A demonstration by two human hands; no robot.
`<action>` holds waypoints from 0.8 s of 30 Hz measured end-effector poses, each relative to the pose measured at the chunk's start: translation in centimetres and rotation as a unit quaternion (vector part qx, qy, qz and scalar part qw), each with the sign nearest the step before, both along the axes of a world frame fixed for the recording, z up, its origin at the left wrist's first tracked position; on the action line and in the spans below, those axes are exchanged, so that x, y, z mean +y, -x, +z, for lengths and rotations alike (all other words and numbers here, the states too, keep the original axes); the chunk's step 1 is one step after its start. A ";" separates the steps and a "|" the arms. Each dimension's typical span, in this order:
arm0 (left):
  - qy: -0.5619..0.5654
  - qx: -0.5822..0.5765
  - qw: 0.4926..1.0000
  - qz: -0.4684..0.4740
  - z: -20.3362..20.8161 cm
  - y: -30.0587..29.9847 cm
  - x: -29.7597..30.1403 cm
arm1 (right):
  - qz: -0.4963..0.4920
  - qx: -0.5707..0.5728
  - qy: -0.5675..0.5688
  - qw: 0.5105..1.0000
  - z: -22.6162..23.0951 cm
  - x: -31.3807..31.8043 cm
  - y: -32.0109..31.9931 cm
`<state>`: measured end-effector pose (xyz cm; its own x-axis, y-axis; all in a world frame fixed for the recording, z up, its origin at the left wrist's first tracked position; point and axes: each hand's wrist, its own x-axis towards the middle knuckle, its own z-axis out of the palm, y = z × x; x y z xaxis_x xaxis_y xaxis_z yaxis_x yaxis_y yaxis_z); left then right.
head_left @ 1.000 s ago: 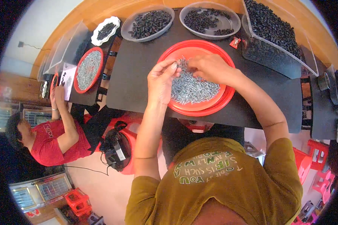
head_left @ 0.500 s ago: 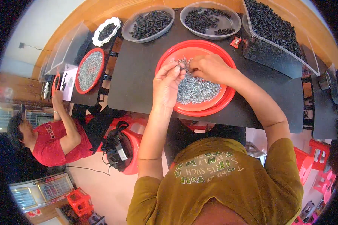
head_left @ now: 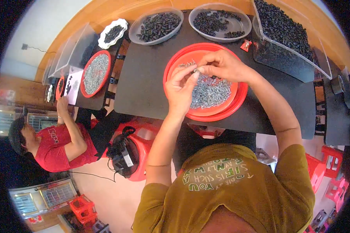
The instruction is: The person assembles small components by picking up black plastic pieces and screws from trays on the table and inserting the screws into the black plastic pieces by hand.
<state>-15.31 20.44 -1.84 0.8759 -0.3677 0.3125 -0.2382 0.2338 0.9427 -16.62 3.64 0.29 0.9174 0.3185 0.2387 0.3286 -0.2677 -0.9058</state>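
Note:
Many small silvery metal pieces [head_left: 212, 94], perhaps screws or springs, lie heaped on a round red tray [head_left: 242, 97] in front of me. Above the heap my left hand [head_left: 181, 86] is closed, thumb against fingers. My right hand [head_left: 226, 68] comes in from the right, its thumb and forefinger pinched together. The fingertips of both hands meet at a tiny silvery piece [head_left: 197, 71], which is too small to name. Some metal pieces also lie at the tray's far side, behind my left fingers.
Two clear round tubs [head_left: 156, 39] of black pieces stand at the table's back. At the right is a large clear bin [head_left: 280, 62] of black pieces, beside a small red packet [head_left: 245, 45]. A co-worker [head_left: 68, 143] sits at the left near another red tray [head_left: 105, 83].
My left fingers have left the cluster of metal pieces at the tray's far side. Both hands have come together over the heap, fingertips meeting.

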 end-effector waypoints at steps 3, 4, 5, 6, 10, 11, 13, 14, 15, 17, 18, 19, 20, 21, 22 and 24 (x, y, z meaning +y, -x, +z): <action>-0.027 -0.084 0.995 0.037 0.1 -0.1 -0.1 | 0.028 0.084 -0.033 0.995 1.1 0.3 0.5; -0.025 -0.083 0.995 0.040 0.2 0.0 -0.1 | 0.026 0.084 -0.034 0.996 1.2 0.4 0.6; -0.024 -0.082 0.995 0.042 0.3 0.0 -0.1 | 0.017 0.067 -0.020 0.997 1.3 0.5 0.7; -0.025 -0.082 0.996 0.040 0.2 -0.1 -0.1 | 0.007 0.051 -0.005 0.999 1.3 0.6 0.7; -0.015 0.005 1.000 0.016 -0.2 -0.8 0.1 | -0.085 -0.297 0.248 0.918 1.7 0.5 0.9; 0.019 0.085 0.996 -0.031 -0.2 -0.9 0.3 | -0.100 -0.337 0.284 0.892 1.8 0.5 1.1; 0.058 0.156 0.984 -0.061 -0.1 -1.0 0.4 | -0.115 -0.374 0.318 0.863 1.8 0.6 1.3; 0.099 0.226 0.965 -0.090 0.1 -0.9 0.5 | -0.119 -0.388 0.322 0.856 1.8 0.6 1.4; 0.098 0.227 0.965 -0.091 0.2 -0.9 0.5 | -0.123 -0.401 0.326 0.847 1.9 0.6 1.4; 0.147 0.318 0.927 -0.136 0.4 -1.0 0.6 | -0.118 -0.409 0.296 0.855 2.1 0.8 1.5; 0.146 0.318 0.927 -0.137 0.6 -0.9 0.6 | -0.112 -0.417 0.266 0.862 2.2 0.9 1.5; 0.157 0.326 0.920 -0.150 0.7 -0.8 0.6 | -0.113 -0.417 0.265 0.862 2.2 1.0 1.4; 0.167 0.334 0.913 -0.165 0.8 -0.8 0.6 | -0.105 -0.400 0.221 0.883 2.2 1.0 1.4; 0.166 0.334 0.913 -0.166 0.7 -0.9 0.7 | -0.097 -0.382 0.177 0.902 2.2 1.0 1.3; 0.175 0.349 0.900 -0.193 0.3 -1.1 0.9 | -0.099 -0.382 0.176 0.902 2.3 0.9 1.2; 0.183 0.364 0.885 -0.223 0.3 -1.1 0.9 | -0.087 -0.310 0.061 0.945 2.5 0.5 1.0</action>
